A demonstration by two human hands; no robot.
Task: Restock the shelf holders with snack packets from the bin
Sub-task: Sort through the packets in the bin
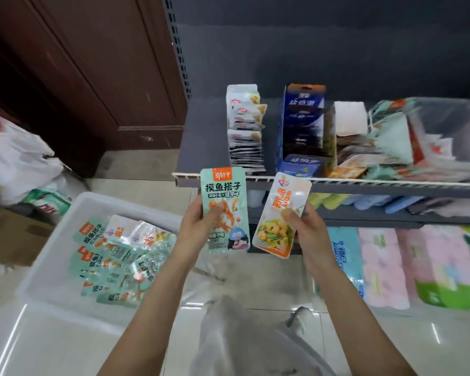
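Down in front of the shelf (337, 182), two bare hands hold up one snack packet each. On the left, the left hand (198, 226) grips a green packet (224, 202) with its thumb pressed on the front and its fingers curled behind. It stands straight up. Beside it, the right hand (307, 226) pinches an orange and white packet (281, 213) the same way, thumb on the front. This one leans a little to the right. Both packets are close together but do not touch, and both sit just below the front edge of the shelf.

On the floor to the left sits a white bin (92, 202). More green packets (111, 264) lie flat inside it in a loose heap, with a few orange ones mixed in.

Up on the shelf, a row of white packets (246, 128) stands packed tight. Next to it is a blue box holder (301, 126) with dark packets in it. Further right there is a white card holder (349, 118) and a messy pile of packets (407, 137), too blurry to tell apart.

A white plastic bag (17, 156) sits far left on the floor.
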